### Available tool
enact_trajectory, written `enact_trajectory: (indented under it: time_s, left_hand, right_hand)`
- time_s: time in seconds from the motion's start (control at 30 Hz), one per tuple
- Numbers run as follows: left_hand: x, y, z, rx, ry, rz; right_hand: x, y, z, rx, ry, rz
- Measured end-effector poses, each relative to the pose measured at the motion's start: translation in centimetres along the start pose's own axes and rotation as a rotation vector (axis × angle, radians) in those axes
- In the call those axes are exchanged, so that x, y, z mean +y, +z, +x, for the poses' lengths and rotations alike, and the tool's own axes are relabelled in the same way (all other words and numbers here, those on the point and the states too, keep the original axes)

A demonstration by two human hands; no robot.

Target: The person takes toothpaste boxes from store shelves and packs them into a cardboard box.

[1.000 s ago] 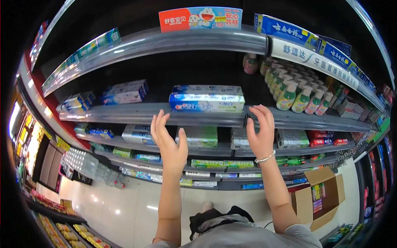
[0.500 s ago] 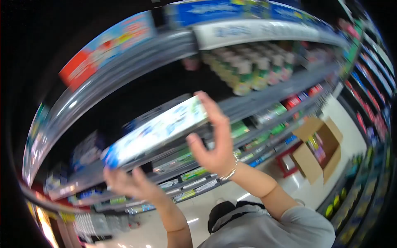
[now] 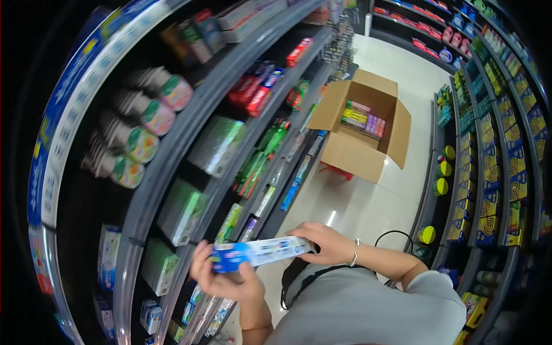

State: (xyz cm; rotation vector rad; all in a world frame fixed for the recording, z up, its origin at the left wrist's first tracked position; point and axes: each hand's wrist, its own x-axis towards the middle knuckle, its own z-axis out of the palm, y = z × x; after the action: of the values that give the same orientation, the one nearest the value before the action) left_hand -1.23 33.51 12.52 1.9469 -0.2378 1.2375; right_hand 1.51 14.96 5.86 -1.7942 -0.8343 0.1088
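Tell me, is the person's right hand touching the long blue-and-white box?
Touching. The head view shows the right hand closed around the white end of the long blue-and-white box, with no gap between them.

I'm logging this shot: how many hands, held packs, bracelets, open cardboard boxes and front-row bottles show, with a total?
Hands: 2 (left hand, right hand)
Held pack: 1
Bracelet: 1
Open cardboard box: 1
Front-row bottles: 4
Total: 9

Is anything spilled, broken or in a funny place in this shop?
The open cardboard box looks a bit odd: it's out in the aisle, flaps spread, with colourful packs inside instead of on the shelves. I can't see any spills or damage.
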Motion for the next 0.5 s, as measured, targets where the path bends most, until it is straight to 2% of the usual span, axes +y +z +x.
enact_trajectory:
  time_s: [0.07, 0.1, 0.17, 0.23, 0.3, 0.43, 0.5]
  left_hand:
    - [1.8, 4.1, -1.1, -0.237, -0.004, 0.014]
    - [2.7, 6.0, -1.4, -0.332, 0.018, 0.067]
    - [3.6, 10.0, -2.6, -0.287, -0.041, -0.034]
    - [4.4, 14.1, -3.3, -0.256, -0.233, -0.305]
    - [4.4, 16.3, -4.1, -0.363, -0.424, -0.403]
    - [3.1, 20.2, -4.5, -0.446, -0.553, -0.396]
    - [1.6, 22.3, -4.6, -0.510, -0.585, -0.353]
  right_hand:
    - [1.1, -2.2, -3.1, 0.055, 0.164, 0.001]
    - [1.8, -3.3, -4.4, 0.058, 0.178, 0.012]
    - [3.0, -5.3, -6.4, 0.193, 0.132, -0.007]
    - [3.8, -6.9, -7.7, 0.234, 0.169, 0.002]
    - [4.8, -8.3, -8.4, 0.211, 0.262, 0.025]
    - [7.0, -11.1, -7.4, 0.173, 0.283, 0.025]
    - [8.0, -12.4, -6.3, 0.211, 0.158, 0.014]
